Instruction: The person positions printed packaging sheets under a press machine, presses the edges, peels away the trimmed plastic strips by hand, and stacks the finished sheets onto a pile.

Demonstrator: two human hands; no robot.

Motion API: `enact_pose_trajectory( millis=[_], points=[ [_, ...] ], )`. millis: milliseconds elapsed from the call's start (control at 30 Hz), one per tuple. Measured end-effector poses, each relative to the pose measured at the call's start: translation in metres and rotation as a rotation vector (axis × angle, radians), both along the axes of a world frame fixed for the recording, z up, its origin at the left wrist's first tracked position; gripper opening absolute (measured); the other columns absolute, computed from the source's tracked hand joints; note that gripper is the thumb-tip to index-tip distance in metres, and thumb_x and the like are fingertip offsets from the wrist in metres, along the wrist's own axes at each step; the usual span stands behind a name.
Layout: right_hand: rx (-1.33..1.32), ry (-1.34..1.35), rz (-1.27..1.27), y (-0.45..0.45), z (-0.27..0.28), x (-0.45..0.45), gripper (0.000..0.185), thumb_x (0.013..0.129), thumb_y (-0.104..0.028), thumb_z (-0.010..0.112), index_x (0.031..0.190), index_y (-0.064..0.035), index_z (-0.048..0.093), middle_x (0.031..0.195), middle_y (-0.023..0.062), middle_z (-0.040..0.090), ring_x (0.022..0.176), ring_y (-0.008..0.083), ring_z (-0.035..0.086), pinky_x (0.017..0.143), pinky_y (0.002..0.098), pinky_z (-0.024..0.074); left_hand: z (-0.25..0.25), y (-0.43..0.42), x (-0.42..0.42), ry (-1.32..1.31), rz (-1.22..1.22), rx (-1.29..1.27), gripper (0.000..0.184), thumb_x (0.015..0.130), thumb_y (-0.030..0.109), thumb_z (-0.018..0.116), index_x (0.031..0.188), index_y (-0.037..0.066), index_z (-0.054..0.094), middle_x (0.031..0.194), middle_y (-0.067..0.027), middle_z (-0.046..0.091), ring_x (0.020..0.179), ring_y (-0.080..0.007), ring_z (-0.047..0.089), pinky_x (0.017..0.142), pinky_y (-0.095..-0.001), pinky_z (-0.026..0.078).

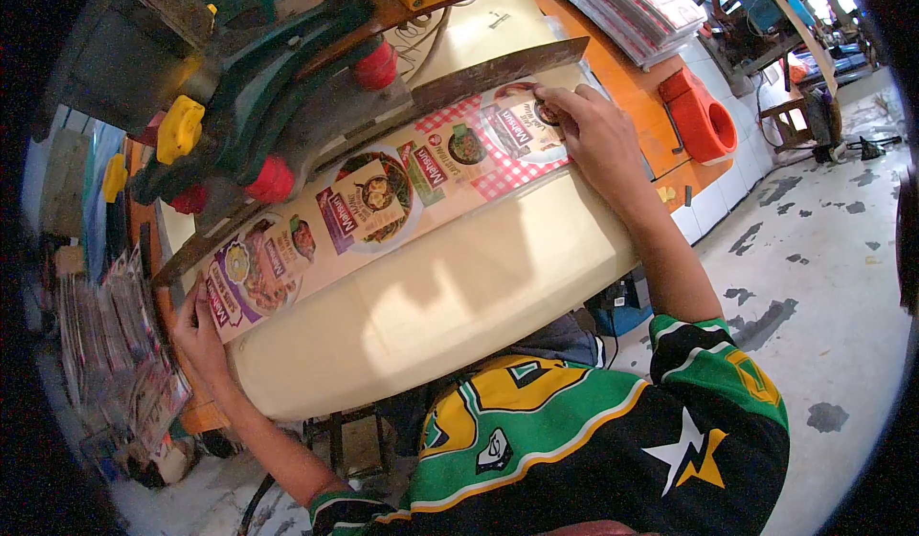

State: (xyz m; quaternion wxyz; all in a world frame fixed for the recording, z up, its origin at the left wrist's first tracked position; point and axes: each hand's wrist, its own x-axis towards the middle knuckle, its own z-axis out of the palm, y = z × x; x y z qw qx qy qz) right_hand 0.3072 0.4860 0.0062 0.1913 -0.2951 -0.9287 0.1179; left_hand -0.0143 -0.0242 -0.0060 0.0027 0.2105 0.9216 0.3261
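A long printed plastic sheet (383,191) with food pictures and red checks lies across a cream padded board (402,297). My left hand (200,340) holds the sheet's left end, the thumb on top. At the other end, my right hand (601,134) is closed on the sheet's upper right corner, fingertips pressed together. Along the sheet's far edge runs a long dark metal bar (450,84). Beyond the bar stands a machine with dark green curved arms (254,105) and red rounded parts.
Stacked printed sheets (632,10) lie on the orange table at the upper right. A red tape dispenser (697,120) sits near that table's edge. Bundles of printed packs (110,325) stand at the left. Yellow knobs (180,129) stick out from the machine.
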Motion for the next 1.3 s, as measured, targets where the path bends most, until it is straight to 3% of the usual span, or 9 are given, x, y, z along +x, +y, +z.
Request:
enact_pose_trajectory(
  millis=[233, 300, 433, 567, 633, 767, 1033, 1233, 1300],
  points=[
    [-0.074, 0.042, -0.006, -0.003, 0.002, -0.001, 0.028, 0.098, -0.024, 0.064, 0.124, -0.0188, 0.074, 0.098, 0.0185, 0.068, 0.091, 0.0401, 0.069, 0.080, 0.0505, 0.0528, 0.011, 0.011, 0.011, -0.021, 0.051, -0.020, 0.038, 0.108, 0.024, 0.059, 0.135, -0.002, 0.068, 0.124, -0.0165, 0.075, 0.110, -0.0177, 0.067, 0.098, -0.0312, 0.050],
    [-0.087, 0.055, 0.028, -0.001, -0.001, -0.002, 0.028, 0.098, -0.023, 0.063, 0.124, -0.0173, 0.074, 0.098, 0.0192, 0.069, 0.092, 0.0399, 0.069, 0.081, 0.0498, 0.0524, 0.010, 0.016, 0.012, 0.112, -0.019, -0.063, 0.038, 0.107, 0.025, 0.060, 0.134, 0.000, 0.069, 0.118, -0.0180, 0.075, 0.105, -0.0170, 0.067, 0.096, -0.0317, 0.050],
    [-0.130, 0.101, 0.030, -0.008, 0.007, -0.005, 0.029, 0.099, -0.022, 0.063, 0.123, -0.0102, 0.073, 0.103, 0.0208, 0.071, 0.097, 0.0378, 0.070, 0.084, 0.0453, 0.0524, 0.044, 0.042, 0.036, 0.035, 0.108, -0.116, 0.036, 0.105, 0.030, 0.063, 0.129, 0.005, 0.072, 0.107, -0.0199, 0.077, 0.095, -0.0178, 0.069, 0.088, -0.0331, 0.053],
    [-0.119, 0.150, 0.124, -0.010, 0.007, -0.006, 0.028, 0.100, -0.018, 0.063, 0.124, -0.0089, 0.072, 0.105, 0.0195, 0.072, 0.098, 0.0357, 0.070, 0.085, 0.0434, 0.0525, 0.008, 0.016, 0.015, 0.045, 0.085, 0.040, 0.033, 0.102, 0.032, 0.065, 0.124, 0.009, 0.075, 0.104, -0.0203, 0.077, 0.091, -0.0251, 0.074, 0.084, -0.0353, 0.054],
    [-0.139, 0.051, 0.035, -0.013, 0.015, -0.008, 0.029, 0.097, -0.005, 0.064, 0.126, -0.0029, 0.070, 0.112, 0.0187, 0.073, 0.100, 0.0302, 0.071, 0.090, 0.0375, 0.0530, 0.009, 0.018, 0.018, 0.049, 0.120, 0.054, 0.033, 0.102, 0.032, 0.066, 0.123, 0.010, 0.076, 0.105, -0.0205, 0.077, 0.091, -0.0269, 0.075, 0.083, -0.0359, 0.055],
    [-0.180, 0.097, 0.079, -0.004, 0.004, -0.007, 0.027, 0.100, -0.006, 0.064, 0.125, 0.0009, 0.070, 0.109, 0.0220, 0.074, 0.100, 0.0317, 0.071, 0.090, 0.0373, 0.0530, -0.003, 0.010, 0.009, 0.051, 0.077, 0.114, 0.032, 0.100, 0.032, 0.067, 0.122, 0.011, 0.077, 0.106, -0.0193, 0.077, 0.093, -0.0283, 0.076, 0.083, -0.0361, 0.056],
    [-0.111, 0.023, 0.040, -0.010, 0.013, -0.007, 0.026, 0.100, -0.006, 0.063, 0.124, 0.0024, 0.069, 0.110, 0.0237, 0.073, 0.101, 0.0335, 0.071, 0.091, 0.0387, 0.0532, 0.008, 0.021, 0.019, 0.113, 0.128, 0.154, 0.030, 0.100, 0.029, 0.068, 0.121, 0.010, 0.078, 0.106, -0.0169, 0.078, 0.093, -0.0258, 0.077, 0.083, -0.0346, 0.056],
    [-0.173, 0.163, 0.090, -0.003, -0.002, -0.004, 0.027, 0.101, -0.008, 0.062, 0.126, 0.0010, 0.068, 0.111, 0.0221, 0.073, 0.100, 0.0321, 0.071, 0.089, 0.0394, 0.0531, -0.002, 0.017, 0.012, 0.134, 0.162, 0.136, 0.028, 0.099, 0.030, 0.069, 0.117, 0.013, 0.079, 0.101, -0.0197, 0.077, 0.090, -0.0325, 0.075, 0.079, -0.0369, 0.056],
    [-0.076, 0.116, 0.127, 0.001, -0.002, -0.003, 0.028, 0.102, -0.007, 0.061, 0.128, -0.0010, 0.068, 0.110, 0.0216, 0.073, 0.100, 0.0307, 0.072, 0.088, 0.0388, 0.0531, -0.001, 0.016, 0.011, 0.133, 0.144, 0.120, 0.027, 0.099, 0.031, 0.069, 0.118, 0.014, 0.079, 0.099, -0.0205, 0.076, 0.088, -0.0351, 0.074, 0.077, -0.0387, 0.056]
  ],
)
